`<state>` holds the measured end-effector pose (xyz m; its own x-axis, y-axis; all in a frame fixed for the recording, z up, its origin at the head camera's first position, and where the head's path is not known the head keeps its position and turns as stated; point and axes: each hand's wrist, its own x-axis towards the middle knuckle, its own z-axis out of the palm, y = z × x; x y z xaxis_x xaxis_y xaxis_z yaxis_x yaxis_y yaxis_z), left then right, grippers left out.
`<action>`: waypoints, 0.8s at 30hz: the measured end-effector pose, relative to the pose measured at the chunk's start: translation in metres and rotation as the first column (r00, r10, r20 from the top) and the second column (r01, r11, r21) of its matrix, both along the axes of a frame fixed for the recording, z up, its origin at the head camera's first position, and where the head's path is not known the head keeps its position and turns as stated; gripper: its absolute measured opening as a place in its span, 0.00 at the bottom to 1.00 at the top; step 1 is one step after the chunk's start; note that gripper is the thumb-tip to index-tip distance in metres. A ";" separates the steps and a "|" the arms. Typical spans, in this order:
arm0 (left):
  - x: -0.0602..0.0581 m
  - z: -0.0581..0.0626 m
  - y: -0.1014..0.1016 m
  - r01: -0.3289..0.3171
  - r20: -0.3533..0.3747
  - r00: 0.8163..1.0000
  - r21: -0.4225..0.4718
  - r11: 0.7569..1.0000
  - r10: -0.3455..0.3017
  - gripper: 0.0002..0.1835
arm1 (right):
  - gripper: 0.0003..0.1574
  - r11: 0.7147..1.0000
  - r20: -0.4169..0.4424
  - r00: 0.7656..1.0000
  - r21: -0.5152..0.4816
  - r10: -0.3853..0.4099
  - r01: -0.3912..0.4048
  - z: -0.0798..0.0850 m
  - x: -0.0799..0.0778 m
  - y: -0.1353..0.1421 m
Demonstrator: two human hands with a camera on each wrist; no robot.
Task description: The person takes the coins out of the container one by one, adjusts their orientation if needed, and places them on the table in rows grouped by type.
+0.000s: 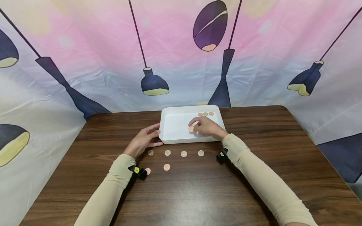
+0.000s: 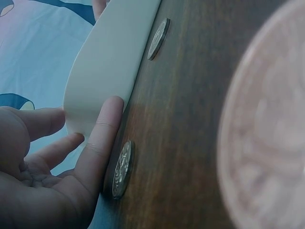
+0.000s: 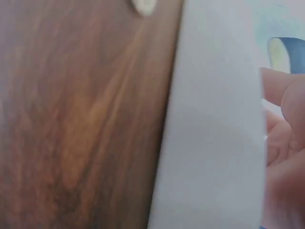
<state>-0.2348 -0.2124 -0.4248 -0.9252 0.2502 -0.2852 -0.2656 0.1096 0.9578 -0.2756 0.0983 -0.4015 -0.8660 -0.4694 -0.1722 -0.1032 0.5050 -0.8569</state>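
A white tray (image 1: pixel 176 138) lies at the back of the table. Over its inside, my right hand (image 1: pixel 207 126) pinches a copper-coloured coin (image 1: pixel 191 129) between thumb and fingers; the right wrist view hides that coin behind the tray's wall (image 3: pixel 209 124). My left hand (image 1: pixel 143 139) touches the tray's near left corner with spread, fairly straight fingers. One finger (image 2: pixel 102 126) lies along the tray's outer wall in the left wrist view, beside a silvery coin (image 2: pixel 123 169). Three coins (image 1: pixel 205 114) sit in a row at the tray's far right.
Several silvery coins (image 1: pixel 184 153) form a row on the wooden table (image 1: pixel 198 194) in front of the tray. Nearer lie two copper-coloured coins (image 1: pixel 167 167), one partly covered by the left wrist camera (image 1: pixel 141 173). A printed cloth (image 1: pixel 181 56) hangs behind the table.
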 end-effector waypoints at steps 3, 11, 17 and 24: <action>0.001 0.000 0.000 0.003 0.001 1.000 -0.003 1.000 -0.003 0.30 | 0.21 0.996 0.077 0.997 -0.083 -0.029 0.036 0.007 0.005 0.004; 0.001 0.000 -0.001 0.012 -0.002 1.000 -0.004 1.000 -0.012 0.30 | 0.19 0.965 0.208 0.976 -0.239 -0.060 0.110 0.023 0.028 0.007; 0.000 0.000 -0.001 0.020 -0.004 1.000 -0.008 1.000 -0.020 0.30 | 0.17 0.956 0.277 0.960 -0.275 -0.028 0.107 0.026 0.053 0.006; 0.000 -0.001 -0.002 0.026 -0.003 1.000 -0.003 1.000 -0.026 0.31 | 0.15 0.964 0.262 0.964 -0.264 0.050 0.022 0.014 0.085 -0.003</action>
<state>-0.2347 -0.2141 -0.4258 -0.9191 0.2738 -0.2832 -0.2598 0.1191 0.9583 -0.1906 0.0950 -0.3877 -0.7991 -0.5406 -0.2630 0.1392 0.2593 -0.9557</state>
